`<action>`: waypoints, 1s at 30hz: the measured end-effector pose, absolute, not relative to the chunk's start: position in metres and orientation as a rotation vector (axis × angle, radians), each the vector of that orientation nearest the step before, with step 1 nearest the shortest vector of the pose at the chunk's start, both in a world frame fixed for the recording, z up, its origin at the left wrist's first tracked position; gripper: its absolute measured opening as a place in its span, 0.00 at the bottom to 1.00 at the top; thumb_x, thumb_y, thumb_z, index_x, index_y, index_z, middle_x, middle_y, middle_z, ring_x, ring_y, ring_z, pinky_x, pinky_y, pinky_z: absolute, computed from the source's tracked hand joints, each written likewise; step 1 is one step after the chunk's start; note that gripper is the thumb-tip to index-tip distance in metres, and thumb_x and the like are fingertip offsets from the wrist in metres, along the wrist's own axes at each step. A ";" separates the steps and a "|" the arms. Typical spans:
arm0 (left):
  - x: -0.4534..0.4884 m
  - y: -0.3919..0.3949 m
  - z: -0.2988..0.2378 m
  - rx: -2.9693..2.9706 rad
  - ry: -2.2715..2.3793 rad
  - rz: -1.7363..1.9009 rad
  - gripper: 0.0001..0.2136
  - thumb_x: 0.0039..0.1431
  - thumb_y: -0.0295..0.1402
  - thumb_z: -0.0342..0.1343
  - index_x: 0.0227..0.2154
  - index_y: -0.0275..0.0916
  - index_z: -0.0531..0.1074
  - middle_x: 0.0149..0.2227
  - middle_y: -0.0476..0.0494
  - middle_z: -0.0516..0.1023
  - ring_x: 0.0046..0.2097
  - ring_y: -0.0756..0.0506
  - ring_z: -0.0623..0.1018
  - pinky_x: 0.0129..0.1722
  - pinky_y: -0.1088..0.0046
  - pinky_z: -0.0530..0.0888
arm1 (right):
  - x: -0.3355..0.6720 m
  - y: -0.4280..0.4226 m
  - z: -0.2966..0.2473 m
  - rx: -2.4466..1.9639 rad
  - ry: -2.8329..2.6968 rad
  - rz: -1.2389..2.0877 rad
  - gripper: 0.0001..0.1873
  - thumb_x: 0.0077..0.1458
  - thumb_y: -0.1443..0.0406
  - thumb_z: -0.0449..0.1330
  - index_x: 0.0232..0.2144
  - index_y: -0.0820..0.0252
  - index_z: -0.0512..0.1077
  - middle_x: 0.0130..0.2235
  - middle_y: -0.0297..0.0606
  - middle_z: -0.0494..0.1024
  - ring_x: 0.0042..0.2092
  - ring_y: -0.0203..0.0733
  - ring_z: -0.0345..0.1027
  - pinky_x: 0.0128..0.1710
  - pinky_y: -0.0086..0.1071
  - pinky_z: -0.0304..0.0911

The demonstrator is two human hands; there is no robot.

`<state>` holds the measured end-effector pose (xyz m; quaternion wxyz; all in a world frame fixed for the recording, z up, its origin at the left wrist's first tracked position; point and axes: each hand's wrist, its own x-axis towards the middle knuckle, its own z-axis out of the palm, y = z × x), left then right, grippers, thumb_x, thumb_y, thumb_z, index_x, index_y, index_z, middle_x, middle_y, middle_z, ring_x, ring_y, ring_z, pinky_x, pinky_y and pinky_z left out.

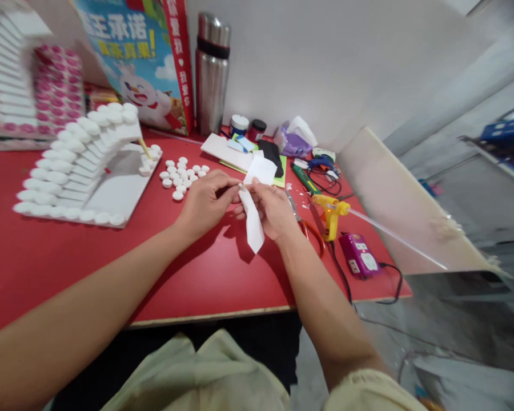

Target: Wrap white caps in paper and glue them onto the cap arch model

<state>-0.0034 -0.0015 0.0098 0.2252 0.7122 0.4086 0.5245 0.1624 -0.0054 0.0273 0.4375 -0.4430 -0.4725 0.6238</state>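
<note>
My left hand (208, 201) pinches the upper end of a white paper strip (254, 227) between thumb and fingertips. Closed on the same end from the other side is my right hand (275, 210). The strip hangs down toward me between the hands, and its upper end looks folded or rolled, though fingers partly hide it. Just behind them lies another piece of white paper (261, 170). To the left sits a pile of small white round pieces (180, 176). Farther left stands a white stair-like model (107, 191) edged with similar round pieces.
On the right are a yellow glue gun (330, 214) with a long clear stick, orange-handled scissors (314, 237) and a purple power socket (360, 256) with cords. A steel flask (213, 77) and a printed bag (139, 68) stand at the back of the red table (223, 285).
</note>
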 end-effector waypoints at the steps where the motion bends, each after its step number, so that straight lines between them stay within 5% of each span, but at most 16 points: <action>1: -0.004 0.000 0.009 1.889 1.122 1.441 0.08 0.65 0.30 0.57 0.34 0.39 0.82 0.33 0.44 0.80 0.36 0.46 0.77 0.40 0.66 0.75 | 0.163 -0.004 0.028 -1.089 -1.116 1.640 0.21 0.61 0.48 0.63 0.35 0.60 0.74 0.31 0.40 0.83 0.26 0.39 0.75 0.27 0.32 0.74; 10: -0.004 0.004 0.007 1.596 1.073 1.334 0.07 0.60 0.33 0.62 0.35 0.36 0.83 0.31 0.45 0.82 0.33 0.47 0.78 0.35 0.70 0.75 | 0.167 -0.002 0.028 -1.099 -0.956 1.761 0.11 0.51 0.63 0.72 0.33 0.60 0.75 0.31 0.36 0.84 0.26 0.32 0.71 0.27 0.25 0.72; 20: 0.005 -0.002 0.002 1.705 1.103 1.407 0.07 0.62 0.31 0.60 0.32 0.38 0.82 0.32 0.45 0.82 0.34 0.47 0.78 0.36 0.68 0.74 | 0.155 -0.008 0.018 -1.313 -1.310 1.063 0.08 0.52 0.64 0.66 0.26 0.57 0.70 0.21 0.29 0.75 0.20 0.31 0.65 0.21 0.26 0.60; 25: 0.004 -0.007 0.010 2.019 1.138 1.493 0.11 0.65 0.28 0.55 0.28 0.38 0.79 0.30 0.44 0.79 0.35 0.46 0.76 0.38 0.66 0.72 | 0.151 -0.010 0.019 -1.227 -1.293 1.075 0.08 0.54 0.63 0.65 0.26 0.58 0.71 0.22 0.30 0.76 0.20 0.31 0.64 0.22 0.26 0.61; 30: 0.002 -0.005 0.008 2.250 1.179 1.534 0.11 0.67 0.28 0.53 0.36 0.37 0.81 0.35 0.41 0.81 0.39 0.44 0.78 0.40 0.66 0.74 | 0.149 -0.011 0.018 -1.171 -1.284 1.092 0.11 0.55 0.58 0.67 0.30 0.58 0.73 0.24 0.30 0.78 0.22 0.32 0.67 0.22 0.27 0.63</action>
